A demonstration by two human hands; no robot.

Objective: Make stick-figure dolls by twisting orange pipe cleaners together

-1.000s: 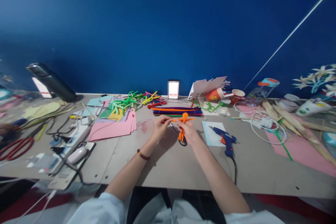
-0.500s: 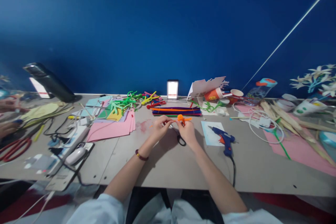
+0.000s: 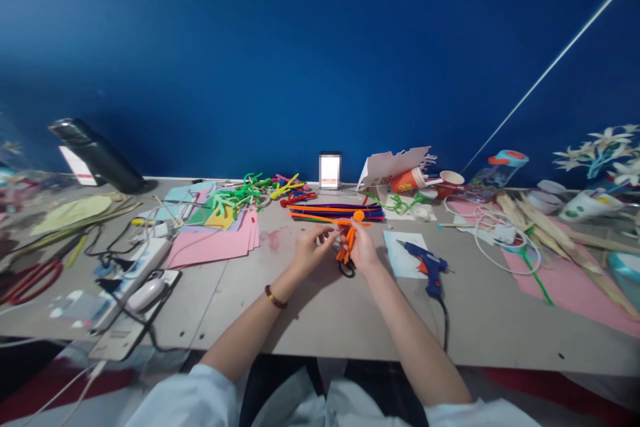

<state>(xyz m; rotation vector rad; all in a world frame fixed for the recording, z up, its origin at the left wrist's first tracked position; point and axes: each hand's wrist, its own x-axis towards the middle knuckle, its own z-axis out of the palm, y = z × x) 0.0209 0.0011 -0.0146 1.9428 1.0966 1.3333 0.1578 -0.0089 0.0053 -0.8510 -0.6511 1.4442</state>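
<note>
Near the middle of the table, my right hand is closed on an orange pipe-cleaner figure. The figure has a round coiled head, long strands reaching left and several bent strands hanging down. My left hand is just left of it, its fingers loosely curled and slightly apart, close to the hanging strands. Whether those fingertips touch the figure is hard to see. Below the hands lie scissors, mostly hidden, with a black handle loop showing. A bundle of purple, orange and red pipe cleaners lies just behind.
A blue glue gun rests to the right, partly on a light-blue card. Pink paper sheets and green pipe-cleaner pieces lie left. A power strip and cables stand farther left. A phone leans at the wall.
The orange figure has turned in my right hand, so its strands now hang down and reach left. My left fingers have loosened from their pinch and shifted slightly right.
</note>
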